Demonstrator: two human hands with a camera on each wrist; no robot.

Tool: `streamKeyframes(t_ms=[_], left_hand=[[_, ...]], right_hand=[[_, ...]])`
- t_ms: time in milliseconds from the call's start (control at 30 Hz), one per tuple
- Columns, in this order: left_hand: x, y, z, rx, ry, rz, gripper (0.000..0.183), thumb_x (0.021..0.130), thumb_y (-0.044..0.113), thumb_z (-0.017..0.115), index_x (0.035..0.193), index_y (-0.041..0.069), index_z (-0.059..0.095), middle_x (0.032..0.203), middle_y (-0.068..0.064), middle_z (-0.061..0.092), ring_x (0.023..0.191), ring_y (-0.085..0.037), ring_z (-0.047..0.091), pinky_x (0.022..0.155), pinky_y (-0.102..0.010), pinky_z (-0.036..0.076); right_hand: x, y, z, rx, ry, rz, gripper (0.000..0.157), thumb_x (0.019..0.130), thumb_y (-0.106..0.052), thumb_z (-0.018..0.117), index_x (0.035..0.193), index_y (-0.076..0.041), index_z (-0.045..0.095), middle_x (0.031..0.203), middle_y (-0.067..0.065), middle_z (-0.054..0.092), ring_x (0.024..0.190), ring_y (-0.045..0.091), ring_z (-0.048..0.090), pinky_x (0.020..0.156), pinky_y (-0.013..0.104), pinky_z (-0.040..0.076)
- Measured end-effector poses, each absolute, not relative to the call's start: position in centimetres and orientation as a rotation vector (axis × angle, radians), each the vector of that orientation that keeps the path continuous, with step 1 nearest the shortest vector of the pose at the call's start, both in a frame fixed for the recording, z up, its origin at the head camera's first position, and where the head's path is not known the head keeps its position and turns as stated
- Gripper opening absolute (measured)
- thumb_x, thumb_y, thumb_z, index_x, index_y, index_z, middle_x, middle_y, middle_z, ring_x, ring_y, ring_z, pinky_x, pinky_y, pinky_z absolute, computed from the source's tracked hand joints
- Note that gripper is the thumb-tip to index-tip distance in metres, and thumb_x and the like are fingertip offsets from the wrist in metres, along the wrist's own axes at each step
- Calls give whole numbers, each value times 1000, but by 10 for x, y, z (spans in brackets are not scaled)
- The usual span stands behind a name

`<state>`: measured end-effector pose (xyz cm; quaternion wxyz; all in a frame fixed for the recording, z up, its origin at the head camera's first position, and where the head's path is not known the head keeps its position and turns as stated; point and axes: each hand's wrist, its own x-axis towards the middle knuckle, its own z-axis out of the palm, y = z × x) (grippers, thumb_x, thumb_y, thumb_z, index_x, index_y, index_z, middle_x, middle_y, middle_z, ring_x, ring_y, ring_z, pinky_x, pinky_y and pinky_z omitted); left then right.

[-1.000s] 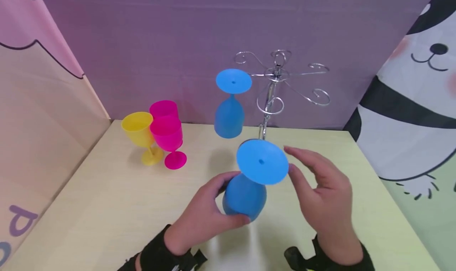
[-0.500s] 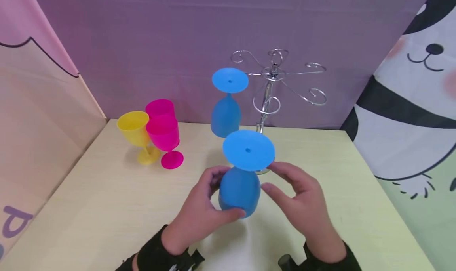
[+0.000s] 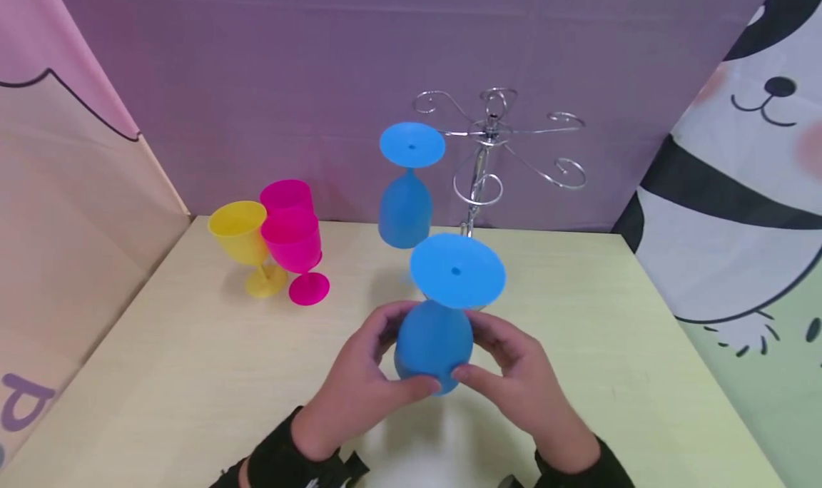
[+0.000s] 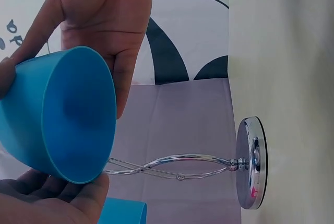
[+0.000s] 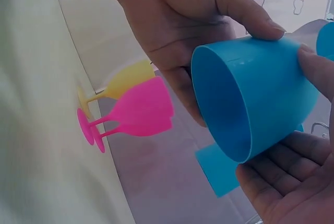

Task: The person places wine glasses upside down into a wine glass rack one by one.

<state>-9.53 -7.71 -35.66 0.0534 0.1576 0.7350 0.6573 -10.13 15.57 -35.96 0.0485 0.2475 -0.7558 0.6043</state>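
In the head view I hold a blue goblet (image 3: 434, 345) bottom-up before me, its flat foot (image 3: 457, 270) on top and its bowl between both hands. My left hand (image 3: 356, 374) curls round one side, thumb pressed to the near face; my right hand (image 3: 523, 381) grips the other, and the two thumb tips sit near each other without touching. Beyond the goblet rises a silver wire stand (image 3: 480, 165), from whose left arm a second blue goblet (image 3: 405, 210) appears to hang upside down. A yellow goblet (image 3: 239, 231) and two pink goblets (image 3: 292, 242) stand upright on the table (image 3: 193, 388), to my left. I judge this a sound hold: fingers on the bowl, the foot left free of them.

In the left wrist view the bowl's mouth faces down toward the table, apart from it, and the fingers of both hands flank it near the rim. The stand's round base (image 4: 255, 164) rests on the table. Light, even pressure from both sides should serve best; a hard pinch near the rim could flex the wall, though I cannot tell how stiff it is.

In the right wrist view my right thumb and fingers clasp the wall opposite my left. Matching wrist heights would, I think, stop the goblet tipping.
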Motion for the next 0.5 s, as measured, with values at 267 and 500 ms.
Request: streamKeyframes(t_ms=[267, 500], left_hand=[[-97, -81, -355, 570, 2342, 1921, 73, 84, 33, 88, 146, 29, 50, 142, 10, 51, 132, -21, 50, 106, -54, 47], [-99, -86, -354, 623, 2334, 1888, 73, 89, 30, 83, 152, 23, 46, 148, 7, 49, 137, -23, 50, 109, -56, 45]], right_hand=[[-103, 155, -364, 743, -2312, 1853, 56, 91, 2, 76, 144, -6, 58, 141, 6, 63, 125, 21, 63, 101, 32, 52], [-105, 157, -364, 743, -2307, 1861, 55, 92, 3, 75, 143, -5, 58, 140, 9, 63, 126, 23, 63, 101, 32, 52]])
